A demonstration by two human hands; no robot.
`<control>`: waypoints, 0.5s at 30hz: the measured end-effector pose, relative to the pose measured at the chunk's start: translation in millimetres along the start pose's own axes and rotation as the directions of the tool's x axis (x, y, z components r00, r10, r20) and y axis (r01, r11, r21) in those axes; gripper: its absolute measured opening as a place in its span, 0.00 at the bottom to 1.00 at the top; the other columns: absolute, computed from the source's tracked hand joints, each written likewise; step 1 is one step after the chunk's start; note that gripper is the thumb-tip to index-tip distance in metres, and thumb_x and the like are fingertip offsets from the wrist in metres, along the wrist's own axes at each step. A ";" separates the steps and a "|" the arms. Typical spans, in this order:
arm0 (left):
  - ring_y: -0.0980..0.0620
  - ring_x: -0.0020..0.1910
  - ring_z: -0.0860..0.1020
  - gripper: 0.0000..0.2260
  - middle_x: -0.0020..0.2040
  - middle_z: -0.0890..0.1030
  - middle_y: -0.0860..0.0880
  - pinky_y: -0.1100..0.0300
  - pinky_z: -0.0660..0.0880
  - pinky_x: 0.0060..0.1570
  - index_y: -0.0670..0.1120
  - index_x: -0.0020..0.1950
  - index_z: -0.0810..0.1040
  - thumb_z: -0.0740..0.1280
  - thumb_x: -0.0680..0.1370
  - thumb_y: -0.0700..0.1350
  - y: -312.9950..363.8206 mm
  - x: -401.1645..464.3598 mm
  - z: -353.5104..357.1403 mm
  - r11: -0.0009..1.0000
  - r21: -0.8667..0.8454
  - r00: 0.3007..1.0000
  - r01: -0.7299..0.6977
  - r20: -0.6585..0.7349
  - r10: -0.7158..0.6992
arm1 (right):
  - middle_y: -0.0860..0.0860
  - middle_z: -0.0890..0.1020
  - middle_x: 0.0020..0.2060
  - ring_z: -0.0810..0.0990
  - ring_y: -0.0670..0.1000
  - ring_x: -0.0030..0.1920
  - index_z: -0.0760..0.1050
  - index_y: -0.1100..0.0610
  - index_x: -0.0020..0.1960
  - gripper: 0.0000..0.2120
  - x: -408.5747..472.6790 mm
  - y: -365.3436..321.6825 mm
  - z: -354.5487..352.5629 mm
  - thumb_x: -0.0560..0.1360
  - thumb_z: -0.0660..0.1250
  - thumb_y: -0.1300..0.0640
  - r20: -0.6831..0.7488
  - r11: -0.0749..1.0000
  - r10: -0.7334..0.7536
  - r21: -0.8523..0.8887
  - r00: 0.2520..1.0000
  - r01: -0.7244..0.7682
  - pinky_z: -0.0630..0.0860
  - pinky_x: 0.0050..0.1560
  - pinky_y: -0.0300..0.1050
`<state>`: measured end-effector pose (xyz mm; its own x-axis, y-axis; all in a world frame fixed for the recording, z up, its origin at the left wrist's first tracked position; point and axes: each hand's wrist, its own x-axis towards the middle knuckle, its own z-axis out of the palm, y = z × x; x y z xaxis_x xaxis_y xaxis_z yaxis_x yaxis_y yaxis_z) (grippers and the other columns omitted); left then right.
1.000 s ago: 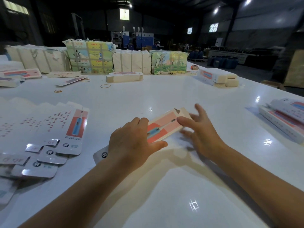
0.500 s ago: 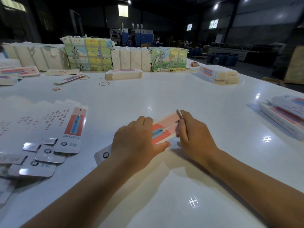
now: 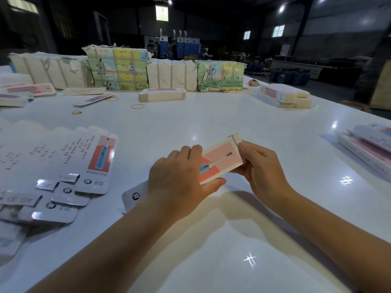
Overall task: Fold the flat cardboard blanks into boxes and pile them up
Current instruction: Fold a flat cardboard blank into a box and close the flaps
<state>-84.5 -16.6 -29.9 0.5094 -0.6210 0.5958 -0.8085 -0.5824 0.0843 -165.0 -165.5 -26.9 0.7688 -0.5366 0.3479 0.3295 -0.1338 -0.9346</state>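
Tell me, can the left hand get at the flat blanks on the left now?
Probably not yet: the left hand grips the box. Bare table lies between it and the blanks.

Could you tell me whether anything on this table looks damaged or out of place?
The bundle wrappers at the far edge are torn and ragged, and loose rubber bands lie scattered nearby. Nothing else stands out.

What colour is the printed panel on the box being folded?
Pink and coral red, with a blue-and-white toothbrush picture, on the box; the head view shows it.
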 end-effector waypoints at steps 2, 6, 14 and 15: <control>0.50 0.37 0.78 0.36 0.45 0.80 0.49 0.60 0.69 0.32 0.46 0.57 0.74 0.47 0.67 0.72 0.5 0.4 -1.7 0.999 -0.034 1.000 -0.006 -0.010 0.005 | 0.54 0.86 0.42 0.84 0.55 0.45 0.85 0.48 0.41 0.22 -0.2 0.9 -1.8 0.81 0.55 0.61 0.004 1.000 -0.012 -0.002 1.000 0.012 0.80 0.44 0.45; 0.48 0.32 0.78 0.34 0.40 0.81 0.48 0.60 0.69 0.28 0.44 0.52 0.77 0.49 0.69 0.70 3.3 0.9 -3.5 0.998 -0.062 0.999 -0.028 -0.034 0.026 | 0.48 0.85 0.36 0.84 0.50 0.40 0.84 0.49 0.40 0.22 -2.8 1.0 -3.5 0.79 0.55 0.65 -0.017 0.987 -0.091 -0.131 0.996 0.088 0.81 0.41 0.46; 0.48 0.30 0.77 0.32 0.37 0.79 0.49 0.61 0.65 0.27 0.44 0.50 0.76 0.51 0.69 0.69 6.4 2.3 -4.3 0.994 -0.102 0.999 -0.024 -0.044 0.020 | 0.46 0.80 0.35 0.79 0.48 0.39 0.76 0.55 0.50 0.13 -10.3 5.0 -2.2 0.79 0.52 0.59 0.097 0.729 -0.394 -0.573 0.914 0.375 0.76 0.40 0.41; 0.48 0.30 0.77 0.32 0.37 0.79 0.49 0.61 0.66 0.27 0.44 0.50 0.76 0.51 0.69 0.69 6.2 1.8 -4.7 0.994 -0.105 0.999 -0.032 -0.044 0.027 | 0.47 0.79 0.35 0.79 0.49 0.38 0.76 0.57 0.50 0.13 -10.2 4.8 -2.5 0.80 0.52 0.57 0.122 0.682 -0.422 -0.611 0.899 0.403 0.75 0.39 0.42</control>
<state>-90.0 -18.9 -24.6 0.4738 -0.6131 0.6322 -0.8508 -0.5041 0.1488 -172.7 -162.8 -35.1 0.6189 -0.3239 0.7156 0.1995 -0.8163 -0.5421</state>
